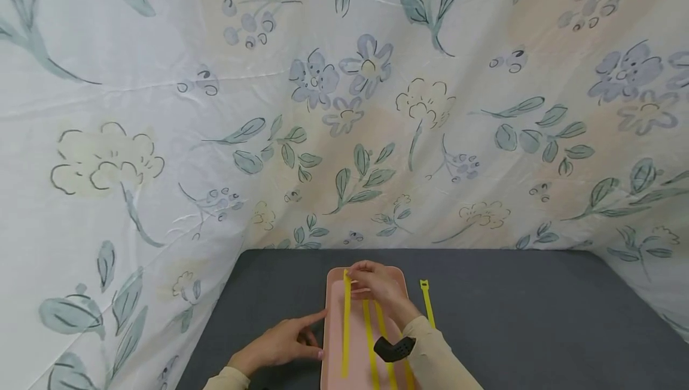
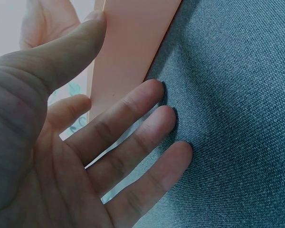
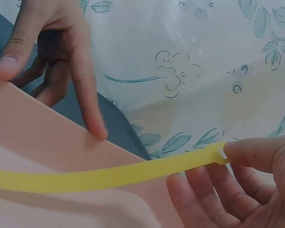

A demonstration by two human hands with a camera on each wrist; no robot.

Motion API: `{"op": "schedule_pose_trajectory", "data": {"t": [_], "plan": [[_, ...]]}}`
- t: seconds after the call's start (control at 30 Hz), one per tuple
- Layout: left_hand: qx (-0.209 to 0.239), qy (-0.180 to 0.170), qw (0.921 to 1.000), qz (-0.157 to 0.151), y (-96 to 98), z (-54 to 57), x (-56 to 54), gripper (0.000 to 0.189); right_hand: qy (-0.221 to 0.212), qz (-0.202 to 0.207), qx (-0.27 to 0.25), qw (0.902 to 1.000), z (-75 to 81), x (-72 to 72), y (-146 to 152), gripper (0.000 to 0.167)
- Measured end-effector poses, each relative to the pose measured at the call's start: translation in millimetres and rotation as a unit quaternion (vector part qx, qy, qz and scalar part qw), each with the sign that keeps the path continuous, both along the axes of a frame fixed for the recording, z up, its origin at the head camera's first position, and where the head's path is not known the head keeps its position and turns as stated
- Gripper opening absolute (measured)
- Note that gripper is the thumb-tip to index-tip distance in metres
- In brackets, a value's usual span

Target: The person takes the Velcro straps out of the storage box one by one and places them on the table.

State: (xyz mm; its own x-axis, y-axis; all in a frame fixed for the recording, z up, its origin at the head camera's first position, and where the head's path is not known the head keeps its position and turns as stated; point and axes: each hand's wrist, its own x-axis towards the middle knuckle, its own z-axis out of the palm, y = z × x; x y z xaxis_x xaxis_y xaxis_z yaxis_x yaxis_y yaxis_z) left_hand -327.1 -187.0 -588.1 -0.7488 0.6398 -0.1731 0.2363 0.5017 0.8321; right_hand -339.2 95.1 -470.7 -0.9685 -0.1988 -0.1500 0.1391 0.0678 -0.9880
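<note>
A pink tray (image 1: 334,318) lies lengthwise on the dark table. My right hand (image 1: 379,287) is over its far end, pinching the slotted end of a yellow cable tie (image 3: 99,176) between thumb and fingers. From there the tie's flat strip runs back toward me over the tray's left part. More yellow cable ties (image 1: 369,336) lie in the tray, partly hidden by my right arm. Along the tray's left side, my left hand (image 1: 277,342) touches the rim with index fingertip and thumb. Its other fingers extend beside the tray wall, near the grey cloth, in the left wrist view.
Another yellow cable tie (image 1: 427,301) lies on the table (image 1: 511,312) to the right of the tray, its near part behind my right sleeve. A black wrist mount (image 1: 394,349) sticks out from that sleeve. Floral cloth (image 1: 350,109) hangs behind and beside the table.
</note>
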Motion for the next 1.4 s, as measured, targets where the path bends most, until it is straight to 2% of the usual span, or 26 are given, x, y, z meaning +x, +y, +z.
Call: {"op": "schedule_pose_trajectory", "data": {"t": [0.23,0.4,0.47,0.53,0.57,0.63,0.8,0.9,1.13,1.4], "plan": [[0.003,-0.011,0.9999,0.000,-1.8,-3.5,-2.3,0.085,0.006,-0.003,-0.015,0.9999,14.7,-2.1,1.6,0.028],[-0.006,-0.006,1.0000,0.000,0.9,9.6,5.5,0.088,0.018,0.008,-0.014,0.9997,27.7,-6.2,6.4,0.029],[-0.018,0.009,0.9998,-0.005,3.3,18.9,10.7,0.089,0.023,0.009,-0.013,0.9996,33.3,-8.3,9.0,0.029],[-0.021,0.003,0.9998,-0.005,3.1,20.5,10.9,0.090,0.028,0.006,-0.010,0.9995,39.2,-10.3,11.8,0.028],[-0.021,0.015,0.9996,-0.010,4.1,22.4,12.4,0.090,0.029,0.003,-0.010,0.9995,42.2,-11.5,13.0,0.027],[-0.013,0.013,0.9998,-0.011,3.5,19.3,10.8,0.089,0.031,0.001,-0.011,0.9995,48.7,-13.1,15.0,0.026],[0.007,-0.016,0.9998,-0.003,-1.3,-1.7,-1.2,0.087,0.028,-0.004,-0.020,0.9994,65.4,-15.2,17.9,0.024],[0.003,-0.015,0.9999,-0.004,-1.4,-7.2,-4.5,0.085,0.036,-0.002,-0.020,0.9992,75.2,-15.1,20.0,0.022],[-0.001,-0.018,0.9998,0.001,-0.3,-5.2,-4.9,0.083,0.050,0.002,-0.031,0.9982,94.8,-15.9,26.4,0.017],[-0.002,-0.012,0.9999,0.003,-0.9,-3.3,-4.7,0.084,0.076,-0.004,-0.021,0.9969,114.2,-18.0,42.1,0.019]]}}
